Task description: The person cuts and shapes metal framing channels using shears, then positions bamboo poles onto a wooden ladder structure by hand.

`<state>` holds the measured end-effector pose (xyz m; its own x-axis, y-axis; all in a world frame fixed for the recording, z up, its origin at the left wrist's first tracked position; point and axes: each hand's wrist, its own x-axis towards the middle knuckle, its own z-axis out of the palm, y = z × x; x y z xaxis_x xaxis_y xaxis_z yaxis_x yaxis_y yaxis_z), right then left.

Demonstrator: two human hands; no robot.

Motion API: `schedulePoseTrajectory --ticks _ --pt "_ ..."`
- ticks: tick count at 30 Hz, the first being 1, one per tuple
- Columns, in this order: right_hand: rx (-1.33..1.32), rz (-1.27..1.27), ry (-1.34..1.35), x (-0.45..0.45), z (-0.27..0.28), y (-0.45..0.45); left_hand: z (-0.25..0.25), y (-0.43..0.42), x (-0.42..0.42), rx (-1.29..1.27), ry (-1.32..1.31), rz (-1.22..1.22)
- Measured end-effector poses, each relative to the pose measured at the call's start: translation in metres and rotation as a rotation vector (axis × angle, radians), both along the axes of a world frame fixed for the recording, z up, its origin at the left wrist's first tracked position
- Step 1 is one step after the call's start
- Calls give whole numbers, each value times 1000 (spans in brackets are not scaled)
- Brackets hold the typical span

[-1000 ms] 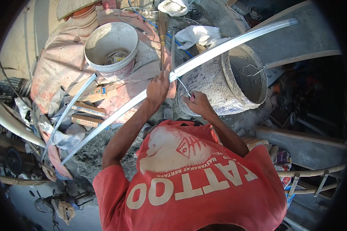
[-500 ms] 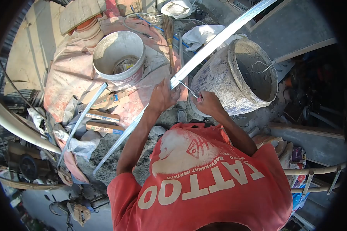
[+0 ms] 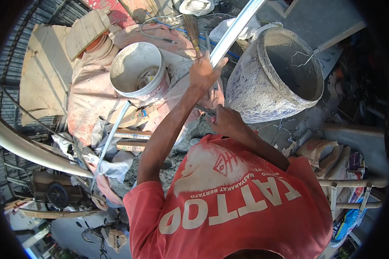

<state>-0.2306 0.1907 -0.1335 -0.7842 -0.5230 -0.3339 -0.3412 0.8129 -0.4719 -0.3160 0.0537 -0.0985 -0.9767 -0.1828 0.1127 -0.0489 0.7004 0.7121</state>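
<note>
Head: metal strip (image 3: 237,31) within left grip (image 3: 204,72)

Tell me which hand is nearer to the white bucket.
Left. The left hand, on the metal strip, sits just right of the white bucket; the right hand is farther away, near the red shirt.

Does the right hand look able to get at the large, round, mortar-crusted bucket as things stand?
Probably yes: the mortar-crusted bucket stands close to the right hand, with nothing visible between them, though that hand grips a slim metal tool.
</note>
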Motion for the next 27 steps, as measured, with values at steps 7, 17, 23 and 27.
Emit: schedulePoseTrajectory --ticks 7,17,23,27 --pt "-150 -31 -282 -9 -10 32 7 -38 17 485 276 41" --pt "-853 -171 -1886 -14 11 -13 31 -113 57 1156 756 559" --pt "-906 -49 -2028 -3 28 -53 34 -137 95 1231 852 659" --pt "-816 70 -2016 12 48 -55 39 -146 107 1183 921 860"
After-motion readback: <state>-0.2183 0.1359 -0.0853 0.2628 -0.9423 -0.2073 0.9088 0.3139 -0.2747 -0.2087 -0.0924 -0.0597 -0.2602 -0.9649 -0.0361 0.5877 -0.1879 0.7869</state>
